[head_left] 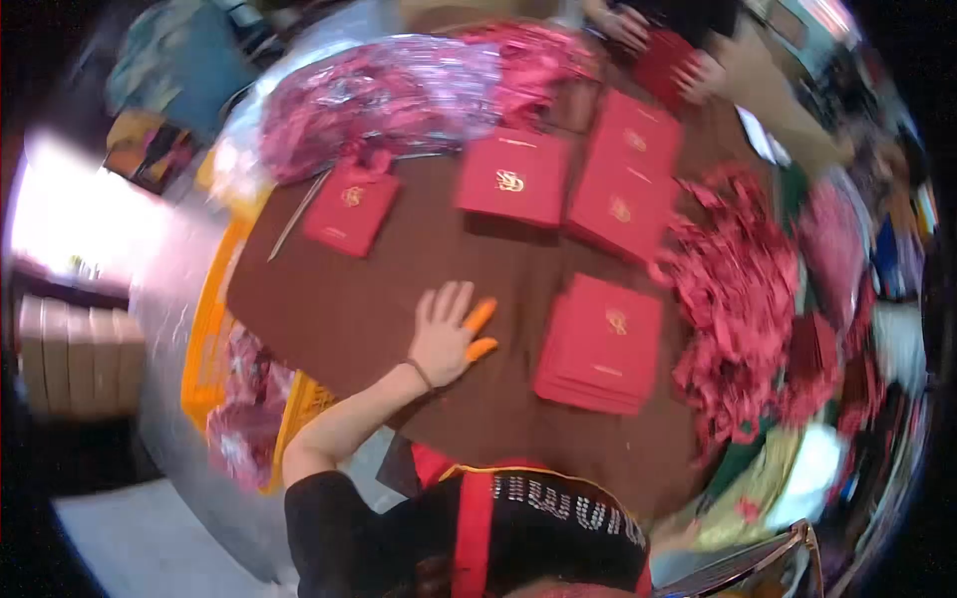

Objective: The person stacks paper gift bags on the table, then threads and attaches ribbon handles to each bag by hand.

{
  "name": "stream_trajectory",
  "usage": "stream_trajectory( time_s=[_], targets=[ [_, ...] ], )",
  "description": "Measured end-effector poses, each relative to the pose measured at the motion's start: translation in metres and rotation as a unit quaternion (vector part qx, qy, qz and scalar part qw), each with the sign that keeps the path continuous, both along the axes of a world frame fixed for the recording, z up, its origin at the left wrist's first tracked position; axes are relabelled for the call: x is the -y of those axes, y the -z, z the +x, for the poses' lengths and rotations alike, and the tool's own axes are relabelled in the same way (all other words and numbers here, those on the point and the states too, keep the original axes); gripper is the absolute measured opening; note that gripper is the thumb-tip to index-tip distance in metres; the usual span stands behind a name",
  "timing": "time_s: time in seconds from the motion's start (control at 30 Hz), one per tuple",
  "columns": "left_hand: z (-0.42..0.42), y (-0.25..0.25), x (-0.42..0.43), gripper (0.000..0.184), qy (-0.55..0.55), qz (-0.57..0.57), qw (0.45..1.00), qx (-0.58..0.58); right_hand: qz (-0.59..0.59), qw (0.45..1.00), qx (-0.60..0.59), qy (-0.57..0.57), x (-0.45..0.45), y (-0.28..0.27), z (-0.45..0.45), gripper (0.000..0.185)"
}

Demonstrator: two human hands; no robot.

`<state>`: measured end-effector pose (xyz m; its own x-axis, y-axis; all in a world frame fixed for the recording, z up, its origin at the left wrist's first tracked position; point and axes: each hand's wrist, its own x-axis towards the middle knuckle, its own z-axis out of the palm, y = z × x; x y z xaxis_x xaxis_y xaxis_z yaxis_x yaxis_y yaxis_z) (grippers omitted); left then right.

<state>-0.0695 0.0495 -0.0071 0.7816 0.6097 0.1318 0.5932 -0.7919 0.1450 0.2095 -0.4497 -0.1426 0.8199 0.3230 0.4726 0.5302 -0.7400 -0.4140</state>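
My left hand (444,329) lies over the brown tabletop (478,399), palm down, fingers stretched out and holding nothing. Orange covers sit on its thumb and index finger. To its right is a stack of red cards or folders (603,344) with a gold emblem on top. Farther back are a red box-like stack (513,179) with gold lettering and a longer double red stack (623,179). A red bag (352,207) with a ribbon lies at the back left. Blurred skin of my right hand or forearm (678,533) shows at the lower right; its fingers cannot be made out.
A clear plastic bag of red ribbons (379,100) lies along the back. Loose red ribbons (733,289) heap at the right edge. A thin pointed rod (297,217) rests at left. Across the table, another person's hands (698,78) hold a red item. A yellow crate (206,354) stands left.
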Motion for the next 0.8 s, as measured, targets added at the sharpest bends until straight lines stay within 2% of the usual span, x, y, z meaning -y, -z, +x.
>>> stream_trajectory(
  time_s=[0.03, 0.07, 0.1, 0.13, 0.17, 0.2, 0.23, 0.27, 0.3, 0.33, 0.37, 0.4, 0.43, 0.5, 0.57, 0.63, 0.7, 0.8],
  targets=[
    [0.002, 0.0, 0.001, 0.056, -0.006, -0.02, 1.0, -0.019, 0.005, 1.0, 0.003, 0.025, 0.017, -0.023, -0.032, 0.043],
    [0.005, -0.002, 0.002, 0.056, -0.006, 0.003, 0.999, -0.049, -0.088, 0.994, 0.056, -0.026, 0.011, -0.029, -0.041, 0.042],
    [0.007, -0.004, 0.004, 0.057, -0.004, 0.026, 0.997, -0.068, -0.043, 0.994, -0.101, 0.024, -0.072, -0.105, -0.066, 0.042],
    [0.017, -0.017, 0.011, 0.058, -0.007, 0.025, 0.997, -0.071, 0.011, 0.978, -0.201, 0.06, -0.054, -0.081, -0.056, 0.043],
    [0.009, 0.008, 0.001, 0.059, 0.032, 0.044, 0.998, -0.044, 0.002, 0.978, -0.2, 0.051, -0.056, -0.093, -0.051, 0.043],
    [0.014, -0.007, 0.007, 0.061, 0.003, 0.001, 0.995, -0.097, 0.01, 0.986, -0.163, 0.022, -0.064, -0.109, -0.048, 0.044],
    [0.006, 0.009, -0.005, 0.058, 0.025, 0.028, 0.996, -0.078, 0.024, 0.995, -0.092, 0.012, -0.07, -0.114, -0.05, 0.043],
    [0.004, 0.02, -0.005, 0.055, 0.035, 0.075, 0.993, -0.083, -0.024, 0.998, -0.051, 0.038, -0.07, -0.121, -0.056, 0.044],
    [-0.002, 0.026, -0.006, 0.053, 0.026, 0.126, 0.988, -0.088, -0.022, 0.999, -0.02, 0.015, -0.069, -0.12, -0.068, 0.045],
    [-0.003, 0.033, -0.007, 0.053, 0.053, 0.128, 0.987, -0.081, -0.02, 1.0, 0.01, -0.014, -0.065, -0.115, -0.076, 0.046],
    [-0.007, 0.037, -0.01, 0.052, 0.048, 0.136, 0.986, -0.082, -0.039, 0.998, -0.023, -0.039, -0.064, -0.11, -0.096, 0.044],
    [-0.007, 0.038, -0.012, 0.052, 0.037, 0.144, 0.985, -0.086, -0.007, 0.994, -0.089, -0.055, -0.063, -0.107, -0.115, 0.036],
    [-0.003, 0.035, -0.007, 0.052, 0.045, 0.147, 0.984, -0.091, -0.003, 0.994, -0.095, -0.049, -0.054, -0.1, -0.126, 0.036],
    [-0.002, 0.031, -0.003, 0.053, 0.01, 0.111, 0.985, -0.128, -0.007, 0.934, -0.343, -0.1, -0.03, -0.07, -0.151, 0.026],
    [-0.004, 0.036, -0.008, 0.052, 0.015, 0.124, 0.986, -0.115, 0.059, 0.876, -0.471, 0.087, -0.015, -0.029, -0.166, 0.022],
    [-0.007, 0.032, -0.008, 0.052, 0.024, 0.132, 0.983, -0.127, 0.087, 0.838, -0.487, 0.228, 0.011, 0.071, -0.183, 0.026],
    [-0.006, 0.029, -0.005, 0.052, 0.035, 0.111, 0.988, -0.1, 0.237, 0.617, -0.708, 0.249, 0.018, 0.093, -0.176, 0.028],
    [-0.002, 0.028, 0.0, 0.052, 0.032, 0.114, 0.987, -0.105, 0.246, 0.62, -0.708, 0.231, -0.01, 0.11, -0.163, 0.028]
  ],
)
